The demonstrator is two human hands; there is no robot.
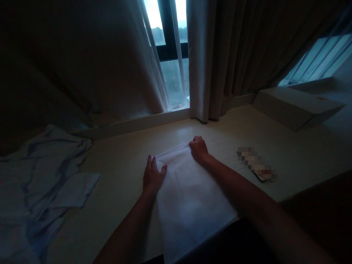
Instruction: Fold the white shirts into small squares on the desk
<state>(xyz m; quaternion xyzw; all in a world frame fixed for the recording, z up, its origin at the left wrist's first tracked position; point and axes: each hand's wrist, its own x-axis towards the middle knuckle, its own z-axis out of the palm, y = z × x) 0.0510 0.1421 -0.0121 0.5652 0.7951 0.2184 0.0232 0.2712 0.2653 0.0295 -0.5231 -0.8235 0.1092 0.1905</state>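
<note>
A white cloth (192, 198) lies spread on the pale ledge (121, 165) in front of me, its near end hanging toward my body. At its far left corner is my left hand (154, 174), fingers stretched out and thumb apart, resting on the cloth's edge. My right hand (199, 148) is closed on the far right corner, with the fingers curled over the hem. The far edge runs fairly straight between both hands. Faint creases show on the cloth in the dim light.
A heap of crumpled white cloths (52, 183) lies at the left. To the right is a flat blurred-out object (255, 165), and behind it a pale box (297, 104). Curtains (203, 62) hang along the back, parted at a window (173, 73). The ledge's front edge drops off at lower right.
</note>
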